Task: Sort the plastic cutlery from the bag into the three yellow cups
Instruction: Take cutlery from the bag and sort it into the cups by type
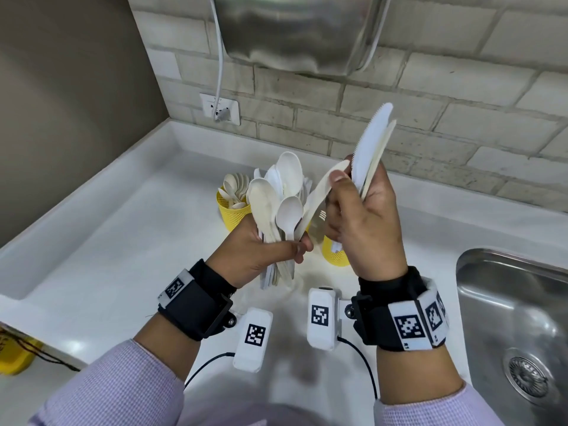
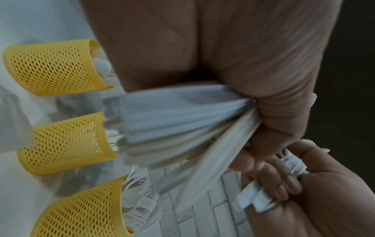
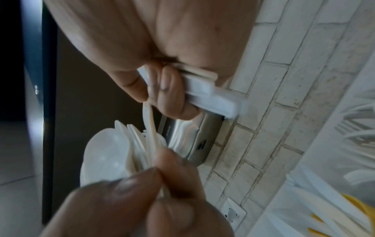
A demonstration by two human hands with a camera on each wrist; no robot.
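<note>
My left hand [image 1: 295,250] grips a fanned bundle of white and cream plastic cutlery [image 1: 276,210], mostly spoons, bowls up. My right hand [image 1: 338,192] holds two or three knives [image 1: 373,149] upright against its palm. Its thumb and forefinger also pinch a cream knife [image 1: 318,195] whose handle is still in the bundle. A yellow mesh cup [image 1: 229,215] with spoons stands behind the bundle, and a second one [image 1: 335,255] with forks shows between my hands. The left wrist view shows all three cups [image 2: 50,67] [image 2: 67,144] [image 2: 85,211] on the counter.
A steel sink [image 1: 516,302] is set into the white counter [image 1: 123,241] at the right. A metal hand dryer [image 1: 295,32] hangs on the brick wall above, its cord running to an outlet [image 1: 219,109]. A yellow object [image 1: 12,352] sits at the left edge.
</note>
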